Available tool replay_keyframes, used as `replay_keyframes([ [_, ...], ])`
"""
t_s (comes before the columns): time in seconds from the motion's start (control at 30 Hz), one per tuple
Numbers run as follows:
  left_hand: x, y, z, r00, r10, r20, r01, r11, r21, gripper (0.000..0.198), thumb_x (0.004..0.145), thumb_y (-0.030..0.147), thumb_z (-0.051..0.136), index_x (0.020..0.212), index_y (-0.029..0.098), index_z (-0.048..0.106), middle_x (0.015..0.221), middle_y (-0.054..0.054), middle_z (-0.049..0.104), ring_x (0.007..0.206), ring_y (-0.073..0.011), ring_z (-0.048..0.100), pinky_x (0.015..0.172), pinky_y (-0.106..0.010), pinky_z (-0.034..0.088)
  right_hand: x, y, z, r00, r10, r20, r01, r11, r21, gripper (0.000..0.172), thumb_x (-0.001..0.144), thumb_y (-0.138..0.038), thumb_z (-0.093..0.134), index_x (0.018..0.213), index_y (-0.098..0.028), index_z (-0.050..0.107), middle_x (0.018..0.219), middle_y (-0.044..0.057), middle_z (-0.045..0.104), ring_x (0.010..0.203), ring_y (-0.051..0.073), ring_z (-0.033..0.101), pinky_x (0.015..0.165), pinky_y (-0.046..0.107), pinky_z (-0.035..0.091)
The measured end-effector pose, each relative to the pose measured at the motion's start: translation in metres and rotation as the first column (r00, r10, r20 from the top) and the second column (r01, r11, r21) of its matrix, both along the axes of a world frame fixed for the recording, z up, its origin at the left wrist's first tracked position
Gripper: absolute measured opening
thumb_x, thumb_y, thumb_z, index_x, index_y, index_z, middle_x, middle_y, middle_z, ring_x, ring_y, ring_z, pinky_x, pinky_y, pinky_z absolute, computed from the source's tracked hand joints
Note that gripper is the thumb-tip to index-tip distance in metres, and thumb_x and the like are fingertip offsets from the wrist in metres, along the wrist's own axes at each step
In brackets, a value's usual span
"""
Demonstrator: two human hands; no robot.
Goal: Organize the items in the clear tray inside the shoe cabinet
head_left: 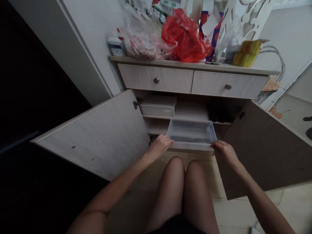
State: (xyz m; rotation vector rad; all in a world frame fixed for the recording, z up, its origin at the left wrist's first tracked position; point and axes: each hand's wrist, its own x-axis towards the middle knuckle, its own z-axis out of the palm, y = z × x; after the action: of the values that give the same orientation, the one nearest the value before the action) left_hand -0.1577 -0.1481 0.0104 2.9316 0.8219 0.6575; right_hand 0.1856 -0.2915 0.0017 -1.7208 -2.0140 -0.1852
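A clear plastic bin (190, 147), shallow and rectangular, is held level in front of the cabinet's lower shelves. My left hand (161, 145) grips its near left corner, fingers closed on the rim. At the near right corner my right hand (224, 150) pinches the other end. Nothing shows inside the bin. Behind it, on the upper shelf (191, 112), a white box with a label (157, 106) stands at the left. Something dark (219, 112) lies at that shelf's right end, too dim to make out.
The left door (102, 133) and right door (263, 152) of the cabinet are swung wide on both sides of me. Two drawers with knobs (156, 80) are closed above. A red plastic bag (184, 37), a white bottle (116, 45) and a yellow packet (247, 53) crowd the top.
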Motion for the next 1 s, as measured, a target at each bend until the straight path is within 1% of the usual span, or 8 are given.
replay_keyframes([
  [0.2, -0.038, -0.076, -0.053, 0.995, -0.02, 0.1, 0.03, 0.994, -0.103, 0.022, 0.097, 0.022, 0.052, 0.085, 0.022, 0.071, 0.076, -0.006, 0.069, 0.079, -0.02, 0.065, 0.073, -0.032, 0.046, -0.034, -0.062, -0.043, 0.997, 0.036, -0.064, -0.044, 0.992, -0.122, 0.026, 0.098, -0.025, 0.047, 0.095, -0.023, 0.073, 0.089, 0.006, 0.073, 0.078, 0.018, 0.07, 0.068, 0.025, 0.05],
  [0.37, -0.039, -0.096, -0.091, 0.939, 0.103, 0.328, -0.017, 0.967, -0.256, 0.027, 0.096, 0.035, 0.051, 0.085, 0.023, 0.073, 0.081, -0.008, 0.072, 0.085, -0.0228, 0.068, 0.079, -0.038, 0.054, -0.047, -0.077, -0.054, 0.999, -0.003, -0.048, -0.008, 0.974, -0.226, 0.026, 0.096, -0.024, 0.049, 0.095, -0.025, 0.074, 0.091, 0.006, 0.074, 0.081, 0.02, 0.07, 0.067, 0.026, 0.051],
  [0.47, -0.028, -0.095, -0.114, 0.721, 0.4, 0.566, -0.21, 0.904, -0.372, 0.035, 0.093, 0.048, 0.051, 0.101, 0.022, 0.073, 0.104, -0.013, 0.071, 0.107, -0.0263, 0.066, 0.094, -0.044, 0.053, -0.048, -0.08, -0.051, 0.999, 0.027, -0.042, -0.037, 0.963, -0.265, 0.024, 0.094, -0.023, 0.051, 0.093, -0.027, 0.075, 0.088, 0.004, 0.074, 0.081, 0.019, 0.071, 0.066, 0.025, 0.05],
  [0.53, -0.02, -0.091, -0.128, 0.53, 0.597, 0.603, -0.313, 0.798, -0.515, 0.046, 0.089, 0.054, 0.052, 0.117, 0.021, 0.068, 0.122, -0.016, 0.066, 0.123, -0.0285, 0.059, 0.104, -0.047, 0.048, -0.043, -0.075, -0.045, 0.996, 0.064, -0.065, -0.081, 0.952, -0.295, 0.019, 0.093, -0.031, 0.056, 0.094, -0.028, 0.076, 0.09, 0.003, 0.074, 0.079, 0.019, 0.071, 0.065, 0.025, 0.049],
  [0.6, -0.014, -0.087, -0.139, 0.471, 0.703, 0.533, -0.265, 0.688, -0.675, 0.058, 0.086, 0.061, 0.052, 0.125, 0.02, 0.064, 0.131, -0.016, 0.063, 0.13, -0.0298, 0.055, 0.108, -0.048, 0.045, -0.031, -0.059, -0.034, 0.992, 0.047, -0.117, -0.079, 0.956, -0.282, 0.022, 0.091, -0.043, 0.061, 0.099, -0.028, 0.076, 0.096, 0.003, 0.075, 0.078, 0.02, 0.071, 0.066, 0.025, 0.049],
  [0.7, -0.01, -0.083, -0.145, 0.559, 0.703, 0.44, -0.087, 0.577, -0.812, 0.068, 0.084, 0.07, 0.043, 0.124, 0.02, 0.066, 0.132, -0.016, 0.064, 0.132, -0.0313, 0.054, 0.111, -0.05, 0.042, -0.006, -0.008, -0.01, 0.969, -0.172, -0.177, 0.138, 0.972, -0.19, 0.031, 0.093, -0.049, 0.058, 0.106, -0.027, 0.075, 0.101, 0.006, 0.075, 0.085, 0.021, 0.07, 0.072, 0.028, 0.051],
  [0.83, -0.012, -0.082, -0.138, 0.607, 0.683, 0.407, -0.069, 0.555, -0.829, 0.079, 0.083, 0.078, 0.034, 0.125, 0.019, 0.067, 0.137, -0.016, 0.062, 0.137, -0.0316, 0.049, 0.115, -0.05, 0.037, 0.026, 0.088, 0.02, 0.847, -0.524, -0.093, 0.518, 0.852, -0.08, 0.043, 0.098, -0.044, 0.05, 0.123, -0.013, 0.066, 0.117, 0.018, 0.067, 0.101, 0.023, 0.064, 0.079, 0.03, 0.047],
  [1.0, -0.016, -0.084, -0.133, 0.614, 0.676, 0.406, -0.086, 0.569, -0.818, 0.08, 0.085, 0.081, 0.029, 0.127, 0.024, 0.066, 0.139, -0.013, 0.06, 0.138, -0.0315, 0.047, 0.114, -0.052, 0.038, 0.043, 0.171, 0.022, 0.8, -0.593, -0.095, 0.585, 0.805, -0.098, 0.06, 0.1, -0.047, 0.041, 0.121, 0.007, 0.059, 0.115, 0.031, 0.059, 0.109, 0.032, 0.056, 0.081, 0.042, 0.044],
])
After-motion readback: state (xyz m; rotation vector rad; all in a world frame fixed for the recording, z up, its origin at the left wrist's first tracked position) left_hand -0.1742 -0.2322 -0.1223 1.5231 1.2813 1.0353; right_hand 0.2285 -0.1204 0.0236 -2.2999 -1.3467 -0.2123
